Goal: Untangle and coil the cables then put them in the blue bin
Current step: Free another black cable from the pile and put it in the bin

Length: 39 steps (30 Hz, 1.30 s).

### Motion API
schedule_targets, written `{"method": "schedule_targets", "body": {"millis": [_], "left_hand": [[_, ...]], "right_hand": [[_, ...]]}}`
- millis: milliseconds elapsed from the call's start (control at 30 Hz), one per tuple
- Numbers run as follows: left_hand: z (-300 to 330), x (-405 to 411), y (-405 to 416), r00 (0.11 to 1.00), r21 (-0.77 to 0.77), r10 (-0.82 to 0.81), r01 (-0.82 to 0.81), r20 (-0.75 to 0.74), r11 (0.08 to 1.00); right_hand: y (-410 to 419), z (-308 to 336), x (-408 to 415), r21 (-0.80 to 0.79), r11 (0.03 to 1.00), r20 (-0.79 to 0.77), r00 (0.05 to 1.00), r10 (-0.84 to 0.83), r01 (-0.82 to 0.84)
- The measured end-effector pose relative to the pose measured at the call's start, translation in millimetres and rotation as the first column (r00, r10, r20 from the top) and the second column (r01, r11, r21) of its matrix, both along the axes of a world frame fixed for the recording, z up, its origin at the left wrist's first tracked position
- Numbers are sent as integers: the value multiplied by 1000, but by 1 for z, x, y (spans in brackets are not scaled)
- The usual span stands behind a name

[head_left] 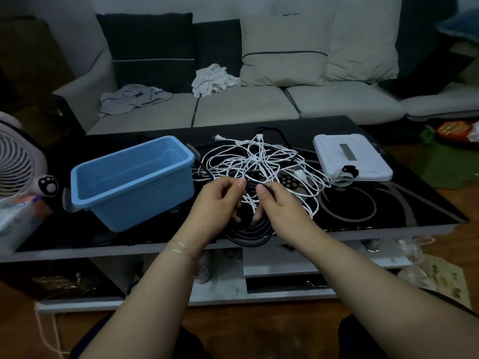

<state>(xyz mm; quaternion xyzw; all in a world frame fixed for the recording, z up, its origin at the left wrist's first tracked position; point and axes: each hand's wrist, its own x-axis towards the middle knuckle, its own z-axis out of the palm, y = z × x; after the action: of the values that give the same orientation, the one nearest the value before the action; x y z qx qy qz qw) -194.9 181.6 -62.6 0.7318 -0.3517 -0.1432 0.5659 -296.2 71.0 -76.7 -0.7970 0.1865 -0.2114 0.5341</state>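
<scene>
A tangle of white cables [255, 161] lies spread on the black glass table [388, 203], right of the empty blue bin [132, 177]. A coiled black cable [250, 230] hangs at the table's front edge, partly below my hands. My left hand [216, 200] and my right hand [278, 203] are close together over the front of the tangle. Each has its fingers curled and pinches strands where the white and black cables cross. A white plug [219, 137] sticks out at the back of the tangle.
A white flat device [350, 156] with a black loop lies on the table's right side. A fan [18, 161] stands at the left edge. Behind the table is a sofa [246, 104] with cushions and crumpled cloths. Shelves with clutter sit under the tabletop.
</scene>
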Motion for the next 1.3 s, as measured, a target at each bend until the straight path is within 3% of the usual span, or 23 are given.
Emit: {"method": "schedule_targets", "body": {"millis": [67,133,200,333,500,600,733,833,1033,1167,1233,1300], "left_hand": [[-4,3,0,969,173,28,-72,246,982],[-3,8,5,929,280,7,-118,369,953],[-1,14,9,946,291,-41,-57,321,955],[-1,15,14,949,341,-144,42,280,939],[4,10,15,785,418,-154,-144,600,897],[6,10,15,723,374,-119,-204,681,905],[5,16,23,831,226,14,-167,556,960],[12,27,31,855,43,173,-222,488,974],[56,86,54,755,-128,452,-449,476,884],[83,134,80,750,-179,569,-542,338,821],[84,152,89,733,-120,596,-594,327,796],[77,167,96,697,46,610,-672,378,739]], "right_hand": [[-3,-2,1,-63,998,-9,1000,-24,23],[-7,-3,2,-219,976,-55,998,-16,3],[-11,-1,1,-378,925,-113,994,4,-47],[-19,3,0,-517,845,-182,982,46,-135],[-15,-1,5,-528,843,-142,989,34,-105],[-15,-1,6,-352,931,-42,995,89,-98],[-21,1,7,-30,996,119,989,89,-86],[-27,2,10,105,991,171,983,63,-82],[-29,-9,14,53,994,93,991,95,-101],[-28,-17,17,36,991,80,989,128,-131],[-26,-21,17,15,992,97,987,124,-126],[-22,-23,18,-16,991,107,985,134,-133]]}}
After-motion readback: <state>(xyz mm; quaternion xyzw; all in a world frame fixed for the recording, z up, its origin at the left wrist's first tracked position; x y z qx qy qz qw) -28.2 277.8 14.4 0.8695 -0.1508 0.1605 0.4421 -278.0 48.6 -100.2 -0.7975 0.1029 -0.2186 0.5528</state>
